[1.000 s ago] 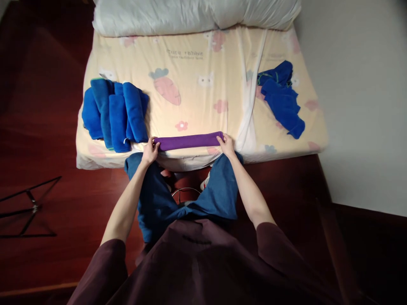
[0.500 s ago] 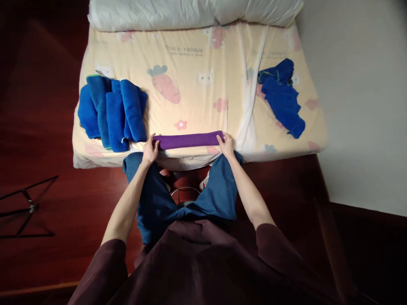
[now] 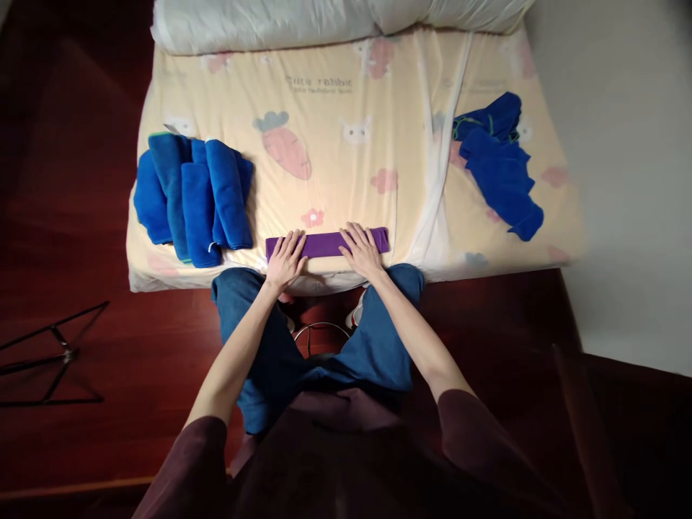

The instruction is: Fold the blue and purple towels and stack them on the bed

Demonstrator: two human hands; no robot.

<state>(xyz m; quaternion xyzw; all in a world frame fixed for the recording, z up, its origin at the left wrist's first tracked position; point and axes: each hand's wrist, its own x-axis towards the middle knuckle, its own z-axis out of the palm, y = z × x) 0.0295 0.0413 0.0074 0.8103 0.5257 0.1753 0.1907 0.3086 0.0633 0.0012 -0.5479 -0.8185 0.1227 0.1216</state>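
A purple cloth (image 3: 323, 244), folded into a long narrow strip, lies along the front edge of the bed. My left hand (image 3: 286, 259) rests flat near its left end, fingers spread over the fabric. Toward the right end, my right hand (image 3: 360, 250) lies on the strip in the same way, with its fingers apart. Neither hand grips the cloth. To the left of my left hand is a pile of rolled or folded blue cloths (image 3: 197, 198). Crumpled blue cloths (image 3: 500, 169), one with green edging, lie at the right.
The bed (image 3: 329, 166) has a pale yellow sheet printed with carrots and rabbits. A rolled white quilt (image 3: 281, 25) runs along its far side. On the dark red floor at left stands a black tripod-like frame (image 3: 65, 353). A pale wall (image 3: 621, 180) borders the right.
Both hands have let go of the purple cloth's ends and moved inward, now lying flat on top of it. The cloth rests on the sheet. The view has shifted slightly.
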